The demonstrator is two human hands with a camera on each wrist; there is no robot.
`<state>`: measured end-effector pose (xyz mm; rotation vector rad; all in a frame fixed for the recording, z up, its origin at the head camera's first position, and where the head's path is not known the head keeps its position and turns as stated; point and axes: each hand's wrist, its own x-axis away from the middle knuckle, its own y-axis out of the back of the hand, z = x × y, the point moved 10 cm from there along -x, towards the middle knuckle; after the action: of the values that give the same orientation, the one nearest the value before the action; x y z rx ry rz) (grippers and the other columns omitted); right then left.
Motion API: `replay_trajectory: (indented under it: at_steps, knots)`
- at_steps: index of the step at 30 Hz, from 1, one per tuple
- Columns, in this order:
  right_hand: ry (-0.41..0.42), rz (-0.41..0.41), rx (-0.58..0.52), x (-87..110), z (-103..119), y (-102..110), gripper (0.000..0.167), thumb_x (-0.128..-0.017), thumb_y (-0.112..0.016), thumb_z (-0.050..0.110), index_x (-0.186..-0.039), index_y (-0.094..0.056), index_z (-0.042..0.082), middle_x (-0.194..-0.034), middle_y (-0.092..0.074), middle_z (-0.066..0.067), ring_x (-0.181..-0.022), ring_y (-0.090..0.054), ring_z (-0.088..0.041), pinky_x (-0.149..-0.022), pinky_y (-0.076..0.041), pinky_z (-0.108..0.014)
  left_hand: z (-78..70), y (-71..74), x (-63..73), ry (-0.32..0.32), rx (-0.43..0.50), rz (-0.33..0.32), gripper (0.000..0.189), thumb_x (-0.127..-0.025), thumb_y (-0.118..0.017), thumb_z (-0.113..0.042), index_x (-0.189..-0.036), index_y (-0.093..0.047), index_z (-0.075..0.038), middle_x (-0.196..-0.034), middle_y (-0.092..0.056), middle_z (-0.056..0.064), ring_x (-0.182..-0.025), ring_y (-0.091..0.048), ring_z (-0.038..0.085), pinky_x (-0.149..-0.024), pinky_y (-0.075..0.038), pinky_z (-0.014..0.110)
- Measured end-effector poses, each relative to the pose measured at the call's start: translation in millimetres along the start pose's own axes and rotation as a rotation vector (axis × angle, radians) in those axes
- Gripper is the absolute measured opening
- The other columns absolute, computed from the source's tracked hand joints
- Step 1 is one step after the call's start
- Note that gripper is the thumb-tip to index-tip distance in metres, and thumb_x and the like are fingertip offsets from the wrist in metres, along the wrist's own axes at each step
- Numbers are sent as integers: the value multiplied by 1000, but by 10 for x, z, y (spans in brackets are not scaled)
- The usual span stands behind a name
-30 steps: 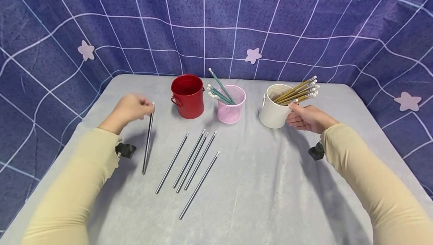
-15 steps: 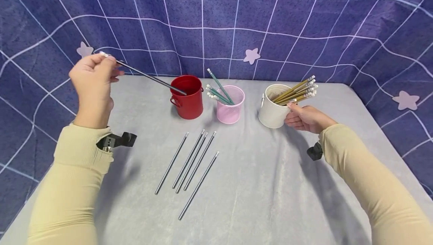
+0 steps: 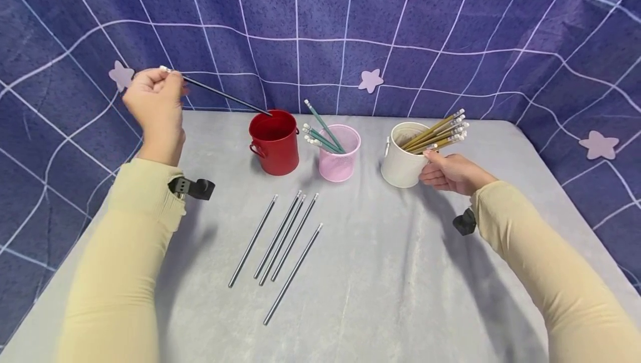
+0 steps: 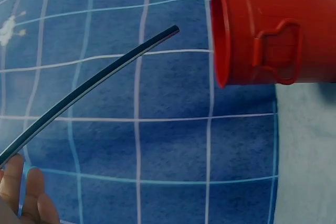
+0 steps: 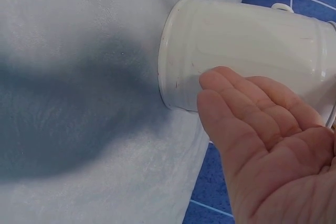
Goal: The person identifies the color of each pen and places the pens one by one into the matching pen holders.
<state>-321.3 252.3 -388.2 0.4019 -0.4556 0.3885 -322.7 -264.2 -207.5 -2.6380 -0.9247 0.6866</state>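
My left hand (image 3: 157,107) pinches a dark grey pencil (image 3: 227,96) near its white eraser end, raised at the left. The pencil's far end is above the mouth of the red bucket (image 3: 280,154); the left wrist view shows this end (image 4: 157,39) apart from the rim. At the right, my right hand (image 3: 455,173) touches the white bucket (image 3: 403,168), thumb at the rim beside an eraser end. Its fingers (image 5: 247,103) lie nearly straight along the bucket's wall. Several gold pencils (image 3: 435,132) lean in that bucket, erasers up.
Several dark grey pencils (image 3: 292,274) lie loose on the grey cloth (image 3: 380,274) in front of the buckets. Between the two buckets stands a pink mesh cup (image 3: 338,168) with several green pencils (image 3: 325,137). A blue gridded curtain (image 3: 320,23) hangs behind.
My left hand has lifted the dark grey pencil off the cloth, tilted it toward the red bucket, and then moved slightly right. My right hand has stayed at the white bucket.
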Motion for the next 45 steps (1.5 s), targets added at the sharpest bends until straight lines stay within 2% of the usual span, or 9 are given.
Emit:
replay_trajectory:
  at_steps: [3,8,11,17,19,23,27,39,45]
  knots:
    - [-5,-5,-1,-29,-1,-43,79,-101,-27,50,-137,-28,-21,-128,-58,-21,-105,-60,-11,-107,-34,-44,79,-46,18,-17,-107,15,21,-81,-61,6,-67,-58,-10,-61,-60,-3,-50,-54,5,-53,-45,14]
    - [-13,-12,-4,-49,-27,-97,79,-101,-27,49,-137,-29,-21,-138,-45,-30,-117,-55,-22,-109,-32,-45,196,-86,99,-46,-404,48,22,-81,-64,-4,-70,-57,-21,-59,-56,-17,-54,-49,-2,-54,-38,15]
    - [-13,-18,-6,-31,-41,-87,78,-101,-27,48,-137,-29,-21,-138,-43,-31,-120,-53,-24,-109,-31,-46,259,-145,134,-64,-494,92,19,-82,-65,-8,-72,-57,-23,-58,-54,-22,-55,-49,-5,-55,-38,14]
    - [-3,-23,-4,7,-40,-44,79,-101,-26,49,-137,-28,-22,-138,-43,-31,-116,-55,-21,-109,-30,-46,427,-257,191,-82,-601,198,3,-82,-63,-11,-80,-64,-10,-55,-49,-29,-55,-47,-6,-56,-37,15]
    - [0,-25,-4,15,-34,-35,80,-101,-26,49,-137,-27,-22,-138,-43,-31,-114,-56,-19,-109,-30,-46,519,-271,223,-64,-636,233,10,-83,-63,-13,-85,-66,-3,-55,-47,-30,-55,-46,-6,-55,-37,15]
    - [6,-33,-9,23,-25,-13,80,-101,-26,49,-137,-27,-22,-136,-46,-29,-109,-58,-15,-109,-30,-46,717,-299,296,-30,-676,315,19,-84,-64,-14,-90,-67,4,-56,-47,-32,-56,-46,-6,-55,-36,15]
    - [9,-44,-17,21,-17,6,80,-101,-27,50,-137,-28,-22,-132,-53,-26,-104,-60,-10,-109,-31,-45,865,-314,354,-17,-689,366,19,-83,-63,-13,-89,-67,4,-56,-47,-32,-56,-46,-7,-56,-36,15]
    - [23,-46,-32,34,-1,20,81,-101,-27,50,-136,-29,-22,-116,-65,-13,-97,-62,-7,-108,-33,-44,1062,-240,411,59,-713,379,20,-84,-62,-15,-91,-66,3,-56,-47,-30,-59,-47,-6,-59,-36,16]
    - [24,-44,-29,33,11,3,81,-101,-26,50,-136,-28,-22,-128,-56,-24,-104,-60,-11,-109,-31,-46,1163,-167,393,117,-696,393,17,-88,-60,-16,-91,-66,-1,-54,-50,-33,-56,-50,-9,-58,-40,13]
